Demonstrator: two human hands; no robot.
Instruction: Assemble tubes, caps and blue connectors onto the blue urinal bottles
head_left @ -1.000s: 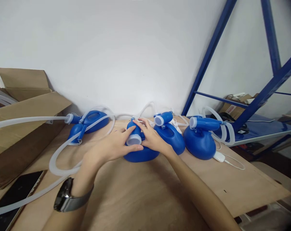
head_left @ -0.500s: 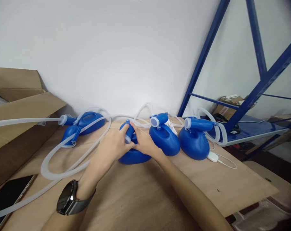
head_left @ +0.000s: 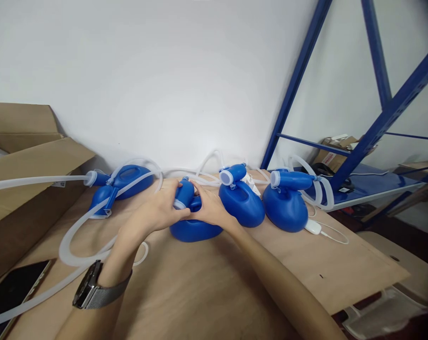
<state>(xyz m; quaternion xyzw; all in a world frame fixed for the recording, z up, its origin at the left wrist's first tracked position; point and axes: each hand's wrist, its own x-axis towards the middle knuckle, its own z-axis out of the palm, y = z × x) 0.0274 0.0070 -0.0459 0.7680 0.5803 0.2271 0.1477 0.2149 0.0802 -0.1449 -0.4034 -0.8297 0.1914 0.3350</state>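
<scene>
Cardboard box [head_left: 22, 189] and one black phone [head_left: 13, 295] sit at the counter's [head_left: 306, 264] left edge. Five blue bottles [head_left: 242, 205] line its back edge, trailing clear tubing [head_left: 33, 183]: two left bottles [head_left: 131, 182], the centre bottle [head_left: 194, 231], two right bottles [head_left: 285, 210]. Left hand [head_left: 153, 210] and right hand [head_left: 210, 210] curl closed around the centre bottle's raised neck [head_left: 184, 193].

White wall [head_left: 146, 71], blue metal shelving [head_left: 387, 113] (cardboard [head_left: 336, 160] on it), plywood tabletop [head_left: 214, 293]
</scene>
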